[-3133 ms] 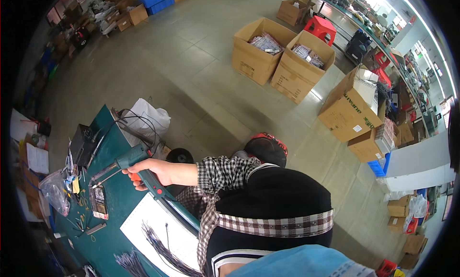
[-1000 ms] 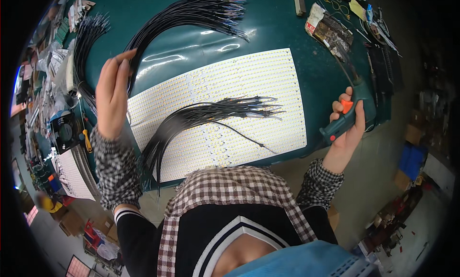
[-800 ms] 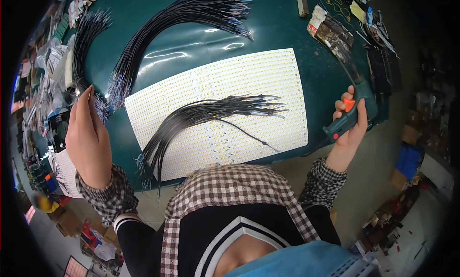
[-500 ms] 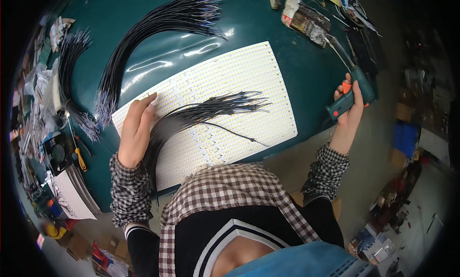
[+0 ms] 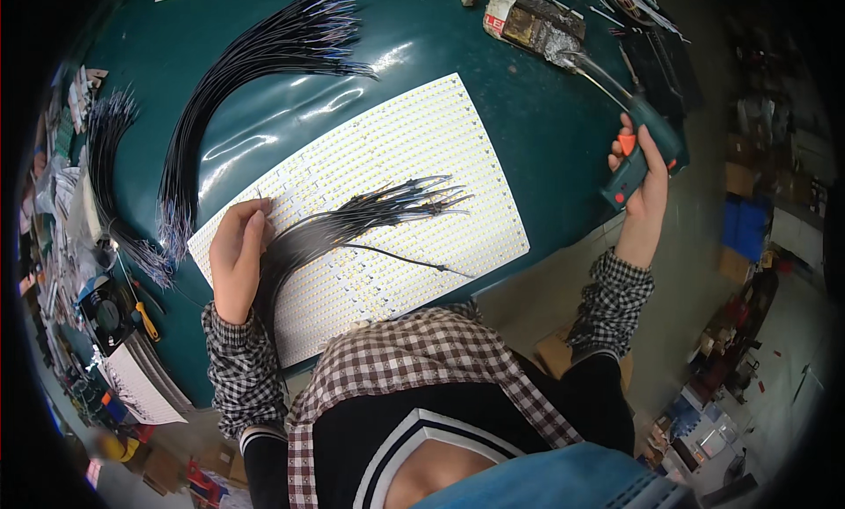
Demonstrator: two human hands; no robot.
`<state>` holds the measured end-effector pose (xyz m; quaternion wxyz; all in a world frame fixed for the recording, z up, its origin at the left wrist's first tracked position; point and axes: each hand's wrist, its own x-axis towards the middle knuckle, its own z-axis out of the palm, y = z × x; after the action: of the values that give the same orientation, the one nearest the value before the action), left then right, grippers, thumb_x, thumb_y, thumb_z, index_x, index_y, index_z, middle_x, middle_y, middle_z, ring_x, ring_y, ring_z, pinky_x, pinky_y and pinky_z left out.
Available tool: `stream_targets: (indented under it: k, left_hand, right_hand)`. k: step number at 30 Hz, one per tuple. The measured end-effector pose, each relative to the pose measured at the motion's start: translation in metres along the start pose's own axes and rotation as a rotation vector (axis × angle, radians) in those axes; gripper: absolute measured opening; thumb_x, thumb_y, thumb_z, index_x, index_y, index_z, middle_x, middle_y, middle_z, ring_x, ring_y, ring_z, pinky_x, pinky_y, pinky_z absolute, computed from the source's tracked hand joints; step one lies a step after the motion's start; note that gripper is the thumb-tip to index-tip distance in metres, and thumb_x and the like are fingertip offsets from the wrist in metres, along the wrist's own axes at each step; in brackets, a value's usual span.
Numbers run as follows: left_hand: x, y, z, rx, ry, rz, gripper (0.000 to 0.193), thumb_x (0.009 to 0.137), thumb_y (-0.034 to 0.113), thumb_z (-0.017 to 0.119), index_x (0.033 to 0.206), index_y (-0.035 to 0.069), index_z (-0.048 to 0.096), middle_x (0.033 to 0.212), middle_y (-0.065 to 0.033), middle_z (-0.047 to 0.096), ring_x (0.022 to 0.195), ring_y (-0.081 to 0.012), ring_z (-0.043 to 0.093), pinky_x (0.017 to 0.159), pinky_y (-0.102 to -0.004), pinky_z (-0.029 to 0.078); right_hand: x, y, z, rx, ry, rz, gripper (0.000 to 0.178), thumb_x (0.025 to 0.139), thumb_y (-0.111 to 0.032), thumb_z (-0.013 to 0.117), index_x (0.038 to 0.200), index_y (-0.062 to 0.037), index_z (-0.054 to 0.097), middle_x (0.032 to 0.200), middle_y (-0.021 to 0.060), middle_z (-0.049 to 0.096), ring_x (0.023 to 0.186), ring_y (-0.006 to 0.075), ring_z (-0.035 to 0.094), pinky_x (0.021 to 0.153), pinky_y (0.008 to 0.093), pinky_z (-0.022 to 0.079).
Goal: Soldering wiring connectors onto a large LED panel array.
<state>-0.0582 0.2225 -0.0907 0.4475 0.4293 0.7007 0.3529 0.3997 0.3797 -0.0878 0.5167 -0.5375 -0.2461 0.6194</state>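
My right hand grips a green soldering gun with an orange trigger. The gun's long metal tip reaches a dirty, silvery-crusted block at the far right of the table. Over the left part of a white LED board, which carries rows of small yellow dots, my left hand is closed, thumb and fingertips together. Whatever they pinch is too small to make out. Beside that hand a bundle of black wires lies across the board, with one wire apart from the rest.
A large bundle of black wires curves across the green table behind the board. To the left lie a smaller wire bundle, a yellow-handled screwdriver, a black fan and stacked white boards.
My left hand's fingers have drawn together from a looser pose on the board. The soldering gun stays in my right hand, its tip still at the block. The whole view has shifted slightly.
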Motion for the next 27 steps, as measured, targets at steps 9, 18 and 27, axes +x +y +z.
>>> stream_targets:
  k: [9,18,27]
  left_hand:
    - [0.0,-0.003,0.001,-0.051,0.01,-0.051,0.019,0.092,0.009,0.048,0.104,-0.004,0.053,0.085,-0.0032,0.056,0.073,-0.0063,0.049,0.063,-0.0185,0.039]
    - [0.001,-0.005,0.001,-0.057,0.006,-0.029,0.018,0.092,0.009,0.049,0.104,-0.004,0.053,0.089,-0.0029,0.057,0.074,-0.0059,0.05,0.063,-0.0184,0.04]
    - [0.001,-0.002,0.001,-0.055,0.007,-0.036,0.019,0.093,0.01,0.048,0.104,-0.004,0.053,0.085,-0.0024,0.055,0.073,-0.0057,0.048,0.063,-0.0179,0.039]
  right_hand:
    - [-0.01,-0.014,0.007,-0.504,0.154,-0.414,0.036,0.076,0.0,0.062,0.111,0.002,0.058,0.094,0.0107,0.061,0.076,0.0173,0.062,0.065,0.0273,0.053]
    - [-0.024,-0.007,0.011,-1.458,-0.144,-0.986,0.055,0.063,0.004,0.062,0.115,-0.0109,0.057,0.102,0.0077,0.057,0.096,0.0257,0.055,0.082,0.0304,0.045]
    - [-0.028,0.0,0.002,-1.271,-0.181,-0.881,0.041,0.068,0.002,0.064,0.109,-0.0044,0.06,0.1,0.0092,0.061,0.088,0.0209,0.06,0.08,0.0279,0.046]
